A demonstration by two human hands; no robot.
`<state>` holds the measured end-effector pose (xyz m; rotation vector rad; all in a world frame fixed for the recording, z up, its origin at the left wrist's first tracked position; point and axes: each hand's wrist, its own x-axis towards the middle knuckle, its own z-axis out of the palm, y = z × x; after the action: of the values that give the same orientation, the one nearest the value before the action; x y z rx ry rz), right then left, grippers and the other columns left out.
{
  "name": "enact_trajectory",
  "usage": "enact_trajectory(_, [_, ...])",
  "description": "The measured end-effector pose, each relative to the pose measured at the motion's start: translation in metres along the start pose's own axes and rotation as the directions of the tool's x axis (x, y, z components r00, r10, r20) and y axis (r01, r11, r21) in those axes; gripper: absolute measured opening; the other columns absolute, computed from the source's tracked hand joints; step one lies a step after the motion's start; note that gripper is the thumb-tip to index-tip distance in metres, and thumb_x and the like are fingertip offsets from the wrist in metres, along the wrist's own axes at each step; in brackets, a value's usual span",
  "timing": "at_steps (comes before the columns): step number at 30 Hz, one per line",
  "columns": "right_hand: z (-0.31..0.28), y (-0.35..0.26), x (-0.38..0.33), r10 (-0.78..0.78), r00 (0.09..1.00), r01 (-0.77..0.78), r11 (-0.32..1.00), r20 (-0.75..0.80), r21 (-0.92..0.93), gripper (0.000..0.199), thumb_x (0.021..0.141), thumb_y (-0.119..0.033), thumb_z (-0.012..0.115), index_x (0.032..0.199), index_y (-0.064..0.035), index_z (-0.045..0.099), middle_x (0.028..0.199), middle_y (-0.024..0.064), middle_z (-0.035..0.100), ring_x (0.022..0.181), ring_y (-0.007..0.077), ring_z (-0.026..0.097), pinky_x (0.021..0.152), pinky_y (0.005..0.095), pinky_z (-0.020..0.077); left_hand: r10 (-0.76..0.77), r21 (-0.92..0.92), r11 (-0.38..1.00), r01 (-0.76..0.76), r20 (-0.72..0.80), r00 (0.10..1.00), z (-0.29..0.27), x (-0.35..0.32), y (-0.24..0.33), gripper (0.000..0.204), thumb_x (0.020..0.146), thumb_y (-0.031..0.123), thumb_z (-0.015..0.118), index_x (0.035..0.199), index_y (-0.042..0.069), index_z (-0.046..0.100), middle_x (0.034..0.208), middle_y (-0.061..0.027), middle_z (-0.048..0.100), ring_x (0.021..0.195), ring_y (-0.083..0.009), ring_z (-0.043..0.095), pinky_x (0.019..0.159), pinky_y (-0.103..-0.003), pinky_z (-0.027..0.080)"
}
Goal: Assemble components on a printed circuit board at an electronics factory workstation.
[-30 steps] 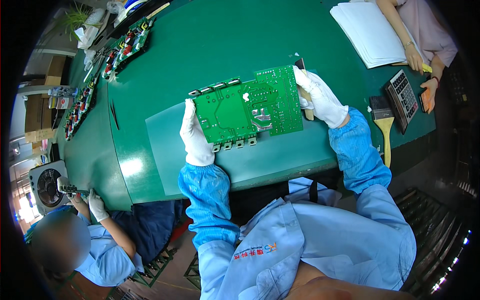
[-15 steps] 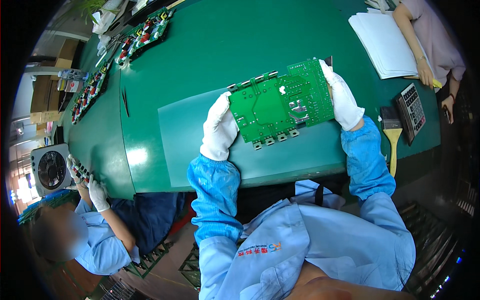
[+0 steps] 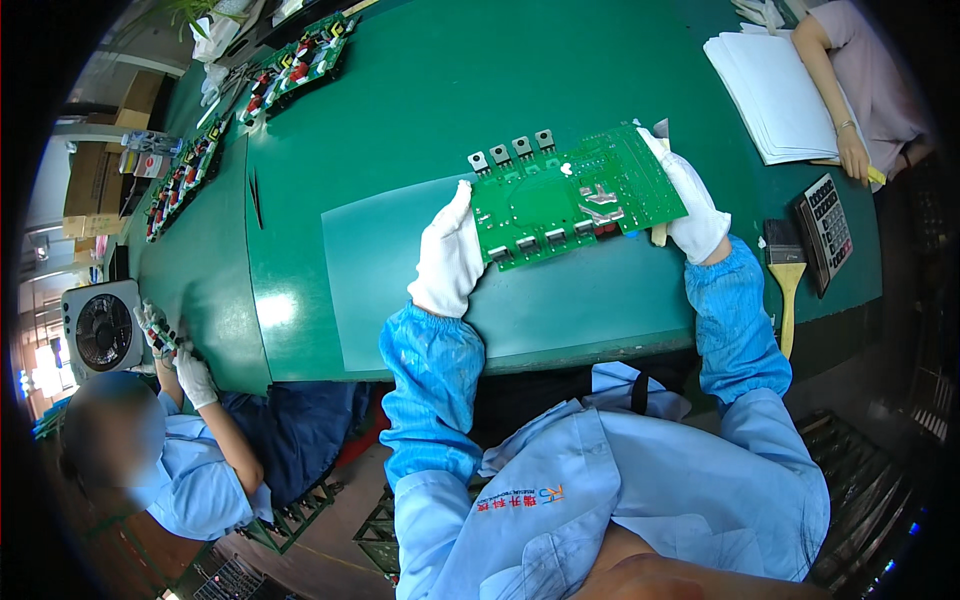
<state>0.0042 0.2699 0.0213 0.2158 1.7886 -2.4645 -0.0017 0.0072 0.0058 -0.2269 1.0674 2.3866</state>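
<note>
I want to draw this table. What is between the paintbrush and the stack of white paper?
In the head view, a dark calculator lies between the brush and the white paper stack.

The green surface [image 3: 420,90] is open behind the circuit board [image 3: 575,195], and the mat [image 3: 390,270] to its left is open too. On the right a brush [image 3: 785,275], a calculator [image 3: 825,230] and a paper stack [image 3: 775,85] stand close together. Tweezers [image 3: 256,197] and rows of boards [image 3: 295,62] lie along the left edge.
</note>
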Motion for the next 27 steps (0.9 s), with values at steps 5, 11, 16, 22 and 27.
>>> enact_trajectory(5, [-0.024, 0.017, 0.008, 0.112, 0.994, -0.112, 0.994, 0.003, 0.022, 0.041, 0.096, -0.040, 0.053, 0.110, -0.0019, 0.061, 0.095, 0.0014, 0.062, 0.080, 0.0051, 0.056, 0.068, 0.0215, 0.0456, -0.064, 0.074, 0.994, 0.083, -0.222, 0.973, 0.020, -0.004, 0.008, 0.048, 0.102, 0.036, 0.041, 0.132, -0.002, 0.045, 0.130, -0.0145, 0.055, 0.115, -0.0254, 0.056, 0.097, -0.040, 0.046])
enact_trajectory(11, [-0.006, 0.006, 0.004, -0.083, 0.996, 0.079, 0.993, -0.036, -0.088, 0.043, 0.097, -0.043, 0.051, 0.110, -0.0027, 0.059, 0.087, 0.0003, 0.061, 0.072, 0.0040, 0.056, 0.062, 0.0215, 0.0459, -0.038, -0.003, 0.999, 0.038, -0.050, 0.998, -0.002, 0.001, 0.000, 0.047, 0.101, 0.035, 0.043, 0.133, 0.000, 0.046, 0.129, -0.0144, 0.056, 0.114, -0.0264, 0.056, 0.097, -0.041, 0.045])
enact_trajectory(16, [-0.010, 0.008, 0.008, 0.052, 0.998, -0.055, 0.990, -0.028, -0.128, 0.046, 0.099, -0.046, 0.046, 0.109, -0.0035, 0.060, 0.084, -0.0003, 0.061, 0.067, 0.0029, 0.055, 0.058, 0.0193, 0.0440, 0.126, -0.112, 0.988, -0.107, 0.182, 0.975, -0.021, 0.000, -0.009, 0.048, 0.095, 0.029, 0.051, 0.133, -0.002, 0.047, 0.129, -0.0152, 0.055, 0.117, -0.0283, 0.054, 0.097, -0.044, 0.045])
enact_trajectory(22, [-0.027, 0.024, 0.017, -0.103, 0.989, 0.125, 0.966, 0.105, -0.226, 0.051, 0.100, -0.046, 0.041, 0.117, -0.0021, 0.060, 0.082, -0.0013, 0.059, 0.062, 0.0010, 0.049, 0.055, 0.0185, 0.0408, 0.168, -0.039, 0.986, -0.164, 0.113, 0.979, -0.035, 0.000, -0.013, 0.054, 0.089, 0.032, 0.058, 0.129, -0.003, 0.050, 0.128, -0.0176, 0.056, 0.119, -0.0311, 0.052, 0.104, -0.046, 0.038])
enact_trajectory(27, [-0.012, 0.007, 0.009, -0.282, 0.945, 0.323, 0.885, 0.165, -0.336, 0.054, 0.102, -0.044, 0.034, 0.120, -0.0001, 0.060, 0.102, 0.0053, 0.059, 0.086, 0.0098, 0.050, 0.076, 0.0242, 0.0400, 0.225, 0.015, 0.970, -0.244, 0.336, 0.915, -0.019, -0.002, -0.006, 0.055, 0.080, 0.034, 0.062, 0.118, -0.006, 0.059, 0.127, -0.0246, 0.055, 0.121, -0.0365, 0.050, 0.105, -0.047, 0.037])
